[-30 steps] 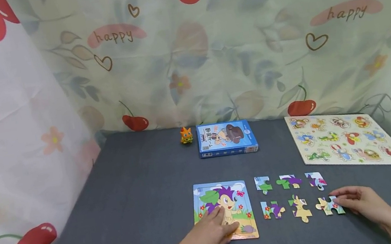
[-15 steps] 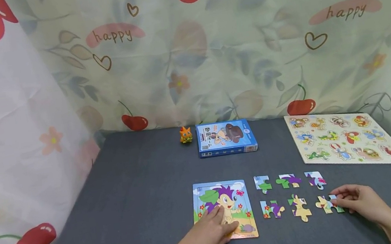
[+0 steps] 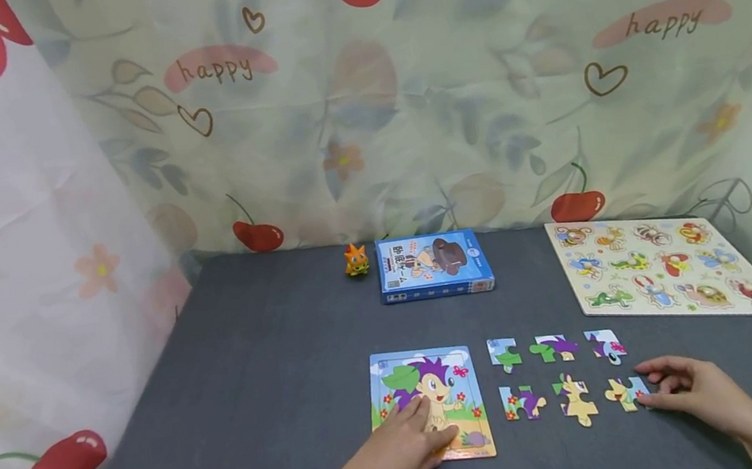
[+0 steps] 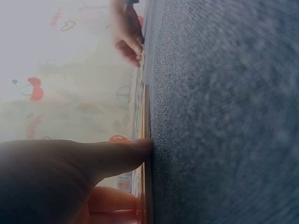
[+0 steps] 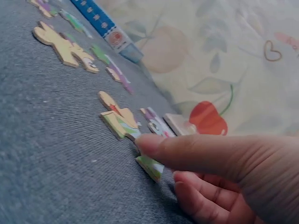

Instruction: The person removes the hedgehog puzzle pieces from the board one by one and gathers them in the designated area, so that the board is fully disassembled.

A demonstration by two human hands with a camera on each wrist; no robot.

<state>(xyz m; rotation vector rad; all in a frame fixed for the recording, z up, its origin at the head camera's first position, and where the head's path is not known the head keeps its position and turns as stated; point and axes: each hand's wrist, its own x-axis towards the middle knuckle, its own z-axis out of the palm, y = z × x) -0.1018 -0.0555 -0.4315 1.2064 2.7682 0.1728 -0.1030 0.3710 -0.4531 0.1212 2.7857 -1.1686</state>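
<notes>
My left hand (image 3: 402, 447) lies with spread fingers on a small jigsaw board (image 3: 467, 382) showing a purple-haired hedgehog; its palm covers the lower left part. In the left wrist view the thumb (image 4: 124, 156) reaches the board's edge. To the right, my right hand (image 3: 701, 393) has its thumb on the right side of a jigsaw piece (image 3: 622, 394) with a yellow knob and blue-green print. Its index finger is stretched out above, away from the piece. From the right wrist view, the thumb (image 5: 182, 149) overlaps the piece (image 5: 119, 123), which lies on the table, and the other fingers bend loosely.
Several more pieces lie in two rows between the hands, among them a yellow one (image 3: 577, 401) and a leaf-green one (image 3: 505, 355). Behind are a blue box (image 3: 434, 266), an orange toy figure (image 3: 355, 260) and an insect puzzle board (image 3: 666, 270). A printed curtain (image 3: 401, 103) hangs behind.
My right hand's index finger has parted from the thumb and lifted off the piece, which has shifted very slightly left. My left hand stays on the board.
</notes>
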